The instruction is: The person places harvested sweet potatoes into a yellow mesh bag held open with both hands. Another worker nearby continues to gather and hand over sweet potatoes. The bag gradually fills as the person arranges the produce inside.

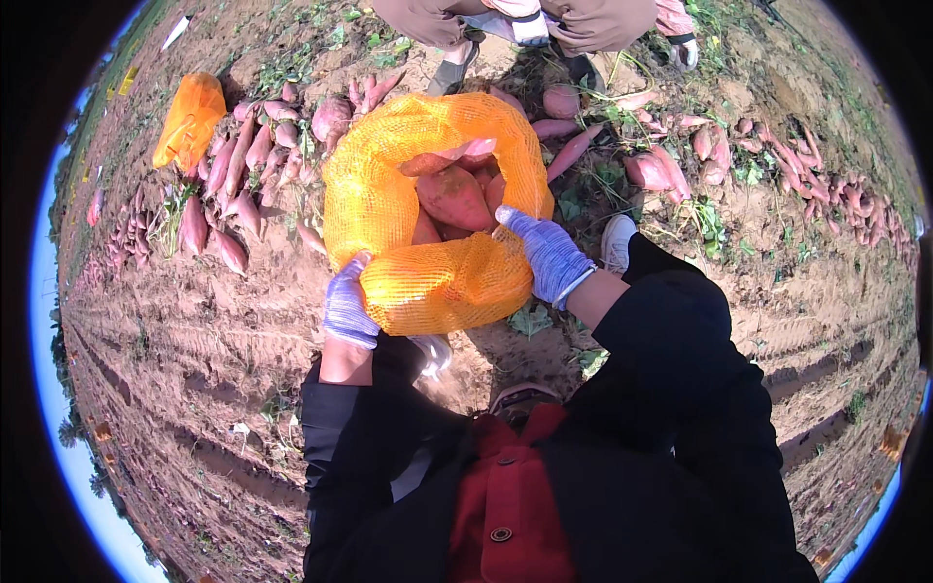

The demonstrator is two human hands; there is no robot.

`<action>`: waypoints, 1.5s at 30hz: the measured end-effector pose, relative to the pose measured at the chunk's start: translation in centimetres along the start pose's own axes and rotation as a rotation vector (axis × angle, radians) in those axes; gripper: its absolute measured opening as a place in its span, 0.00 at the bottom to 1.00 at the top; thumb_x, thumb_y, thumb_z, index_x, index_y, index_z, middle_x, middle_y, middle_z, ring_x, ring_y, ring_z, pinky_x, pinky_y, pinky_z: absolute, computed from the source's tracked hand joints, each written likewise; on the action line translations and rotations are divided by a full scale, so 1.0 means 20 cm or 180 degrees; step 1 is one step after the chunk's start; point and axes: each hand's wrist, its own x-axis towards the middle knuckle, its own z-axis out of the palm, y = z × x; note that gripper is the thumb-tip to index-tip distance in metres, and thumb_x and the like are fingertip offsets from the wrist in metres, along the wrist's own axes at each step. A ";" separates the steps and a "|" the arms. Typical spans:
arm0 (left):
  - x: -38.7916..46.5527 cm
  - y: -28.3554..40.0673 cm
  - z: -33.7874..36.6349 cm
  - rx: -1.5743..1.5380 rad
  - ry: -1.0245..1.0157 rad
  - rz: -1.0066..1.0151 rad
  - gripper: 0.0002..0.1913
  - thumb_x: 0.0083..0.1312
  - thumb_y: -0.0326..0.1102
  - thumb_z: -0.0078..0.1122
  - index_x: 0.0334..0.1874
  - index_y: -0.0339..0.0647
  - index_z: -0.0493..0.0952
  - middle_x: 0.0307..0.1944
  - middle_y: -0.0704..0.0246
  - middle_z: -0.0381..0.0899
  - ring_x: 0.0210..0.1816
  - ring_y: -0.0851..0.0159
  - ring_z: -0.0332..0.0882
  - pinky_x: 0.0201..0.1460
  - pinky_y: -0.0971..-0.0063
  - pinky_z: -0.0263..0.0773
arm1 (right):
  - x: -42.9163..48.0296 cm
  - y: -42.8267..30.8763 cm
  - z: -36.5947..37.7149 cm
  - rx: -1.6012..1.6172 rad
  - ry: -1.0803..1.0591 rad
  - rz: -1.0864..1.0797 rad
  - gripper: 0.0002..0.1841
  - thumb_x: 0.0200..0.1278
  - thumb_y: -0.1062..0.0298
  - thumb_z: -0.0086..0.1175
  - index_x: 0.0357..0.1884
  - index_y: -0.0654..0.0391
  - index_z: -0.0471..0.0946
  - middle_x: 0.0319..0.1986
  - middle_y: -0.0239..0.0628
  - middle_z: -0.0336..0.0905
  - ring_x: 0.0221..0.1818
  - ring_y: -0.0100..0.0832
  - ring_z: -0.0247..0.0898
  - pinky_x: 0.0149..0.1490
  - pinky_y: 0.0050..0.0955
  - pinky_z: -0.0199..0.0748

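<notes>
In front of me stands an orange mesh sack (444, 280), its top rolled down into a thick ring. Red-skinned sweet potatoes (453, 195) show through the opening. My left hand (351, 302), in a purple-and-white knit glove, grips the near left side of the rolled rim with the thumb on top. On the near right side, my right hand (548, 251), gloved alike, holds the rim, its thumb along the inner edge. The fingers of both hands are partly hidden behind the mesh.
A heap of sweet potatoes (237, 157) lies left of the sack, beside another orange mesh bag (193, 120). More sweet potatoes (660, 173) lie in a row to the right. Across from me a person (510, 22) with gloved hands crouches close behind the sack. Leaves and vines litter the soil.
</notes>
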 end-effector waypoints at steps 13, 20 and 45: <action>-0.04 -0.01 0.01 0.0015 -0.0312 0.0097 0.21 0.65 0.40 0.51 0.57 0.35 0.67 0.49 0.57 0.76 0.46 0.54 0.77 0.51 0.59 0.73 | 0.01 0.06 -0.02 -0.0610 0.0103 -0.0047 0.20 0.57 0.58 0.60 0.44 0.64 0.72 0.34 0.40 0.74 0.34 0.33 0.73 0.38 0.33 0.73; 0.01 -0.03 -0.03 0.0017 -0.0359 0.0111 0.21 0.65 0.39 0.51 0.57 0.34 0.67 0.47 0.57 0.76 0.46 0.54 0.77 0.51 0.60 0.73 | 0.00 0.06 -0.02 -0.0670 0.0111 -0.0036 0.20 0.56 0.58 0.60 0.43 0.63 0.73 0.32 0.39 0.74 0.33 0.33 0.72 0.38 0.34 0.72; -0.05 -0.01 0.04 0.0206 -0.0431 0.0159 0.21 0.67 0.37 0.49 0.60 0.36 0.64 0.51 0.60 0.75 0.49 0.56 0.76 0.54 0.61 0.71 | 0.02 0.08 -0.04 -0.0865 0.0154 -0.0069 0.21 0.58 0.58 0.60 0.42 0.66 0.72 0.32 0.41 0.74 0.33 0.34 0.72 0.37 0.34 0.72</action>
